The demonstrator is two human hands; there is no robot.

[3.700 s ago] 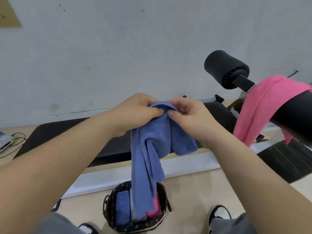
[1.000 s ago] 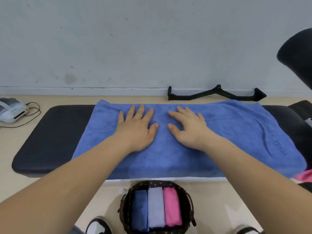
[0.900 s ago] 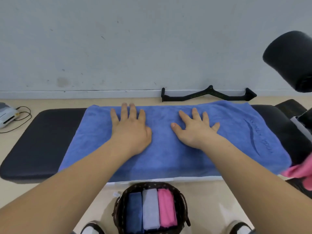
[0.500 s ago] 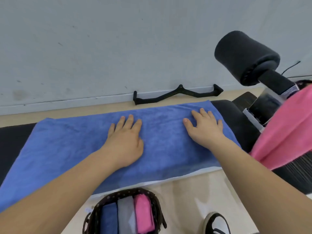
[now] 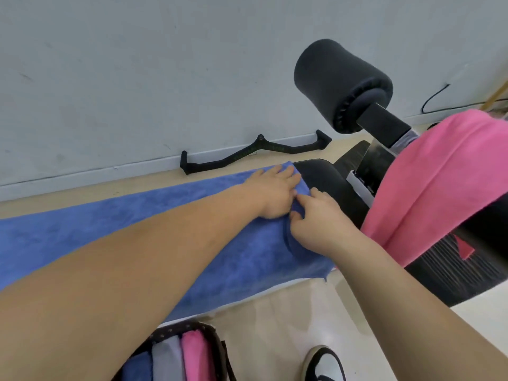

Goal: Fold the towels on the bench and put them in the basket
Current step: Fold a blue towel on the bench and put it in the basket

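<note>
Blue terry towel [image 5: 82, 224] is lying spread lengthwise along the black padded bench [image 5: 324, 177], running from the left edge of the view to near the pad's right end, with its near edge hanging over the front. Below it, on the floor, the dark woven basket [image 5: 171, 330] is holding three folded towels side by side: a blue one [image 5: 140, 367], a grey one [image 5: 167, 361] and a pink one [image 5: 196, 356]. The left forearm is lying stretched diagonally from the lower left across the towel. The left hand [image 5: 275, 193] is resting palm down on the towel's far right corner, fingers fairly straight and close together, pressing the cloth flat. Beyond it a black angled metal handle bar [image 5: 253, 155] is resting on the floor against the wall. Just beside the left hand, the right hand [image 5: 316, 226] is angling in from the lower right, thumb and forefinger pinching a pucker at the towel's right edge. Farther right a black foam roller pad [image 5: 341, 83] is sticking up on its post, and a bright pink towel [image 5: 428, 188] is hanging draped over a second black roller [image 5: 492, 226]. A black-and-white shoe [image 5: 324, 364] is showing at the bottom.
</note>
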